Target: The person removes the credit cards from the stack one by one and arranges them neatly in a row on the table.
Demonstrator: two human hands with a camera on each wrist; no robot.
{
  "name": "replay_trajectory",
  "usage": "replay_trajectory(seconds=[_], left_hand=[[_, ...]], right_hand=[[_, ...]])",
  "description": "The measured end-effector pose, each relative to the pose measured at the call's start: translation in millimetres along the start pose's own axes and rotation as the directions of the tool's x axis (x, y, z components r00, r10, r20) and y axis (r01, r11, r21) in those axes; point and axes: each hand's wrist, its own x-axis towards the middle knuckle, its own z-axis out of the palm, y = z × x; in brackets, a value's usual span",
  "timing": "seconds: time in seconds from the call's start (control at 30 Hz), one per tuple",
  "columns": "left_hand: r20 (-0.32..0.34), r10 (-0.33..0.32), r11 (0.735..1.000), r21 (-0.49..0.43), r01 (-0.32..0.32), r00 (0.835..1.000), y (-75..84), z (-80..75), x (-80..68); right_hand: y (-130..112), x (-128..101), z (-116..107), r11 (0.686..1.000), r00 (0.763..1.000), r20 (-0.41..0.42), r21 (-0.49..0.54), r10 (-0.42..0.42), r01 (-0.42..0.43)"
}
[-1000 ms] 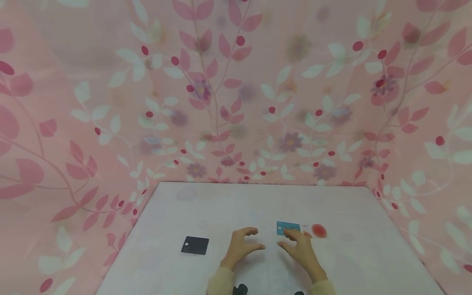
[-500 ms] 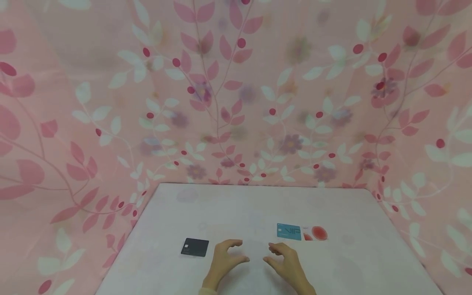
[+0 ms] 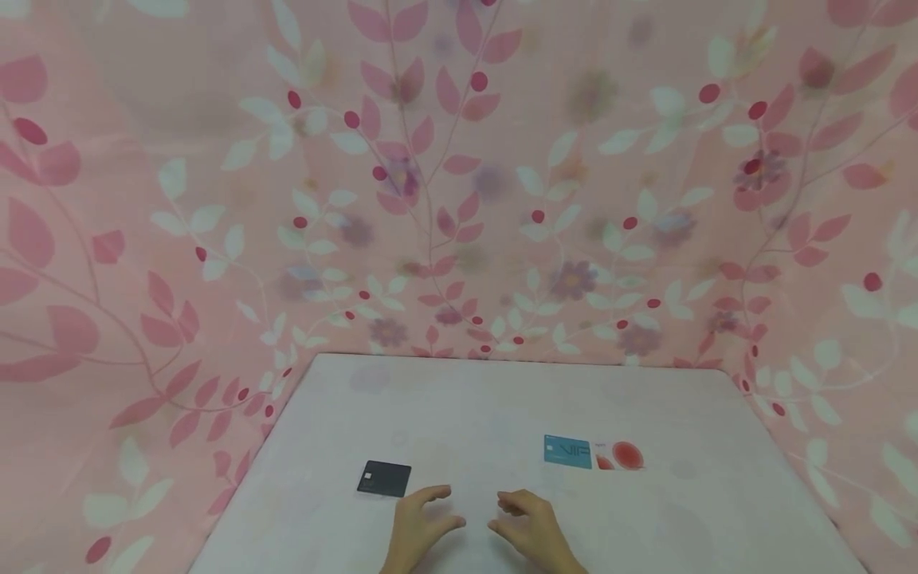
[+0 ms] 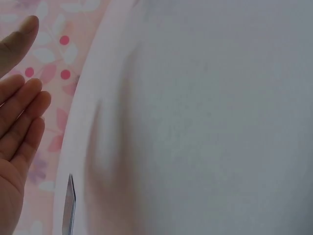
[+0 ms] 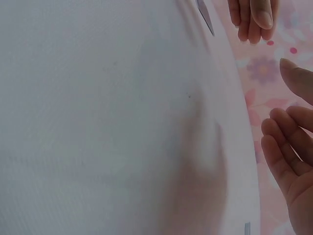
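Observation:
My left hand (image 3: pixel 439 510) and right hand (image 3: pixel 508 515) hover side by side over the near middle of the white table (image 3: pixel 502 399), palms facing each other. Their fingers are loosely curled and hold nothing. A black card (image 3: pixel 384 478) lies flat just left of my left hand. A blue VIP card (image 3: pixel 567 451) lies farther back on the right, beyond my right hand, with a white card bearing a red circle (image 3: pixel 621 456) touching its right end. In the left wrist view my left hand's fingers (image 4: pixel 22 117) are relaxed and bare. The right wrist view shows my right hand's fingers (image 5: pixel 288 147) equally bare.
Pink cloth with a leaf and flower print (image 3: pixel 459 199) walls in the table at the back and on both sides. A thin card edge (image 4: pixel 70 203) shows low in the left wrist view.
Both hands have drawn back toward the near edge. The right hand's fingers, which were at the blue card a second ago, are now well clear of it.

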Motion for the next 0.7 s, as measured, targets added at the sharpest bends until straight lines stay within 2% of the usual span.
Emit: replay_trajectory(seconds=[0.17,0.37,0.5,0.7], left_hand=[[-0.069,-0.026,0.999,0.037,0.028,0.997,-9.9,-13.5,-4.6],[-0.176,0.011,0.996,0.091,0.005,0.984,-20.7,-30.3,-4.7],[-0.225,0.018,0.992,0.125,0.011,0.974,-26.7,-39.6,-3.5],[-0.254,0.042,0.985,0.172,0.002,0.966,-36.7,-51.3,-1.1]], right_hand=[[1.8,7.0,12.8,0.993,0.993,-0.019,0.023,-0.115,0.115],[3.6,22.6,29.4,0.976,0.976,-0.01,0.012,-0.215,0.215],[2.6,33.6,40.2,0.971,0.971,-0.003,0.019,-0.24,0.24],[3.3,46.2,55.5,0.967,0.967,-0.007,-0.005,-0.256,0.256]])
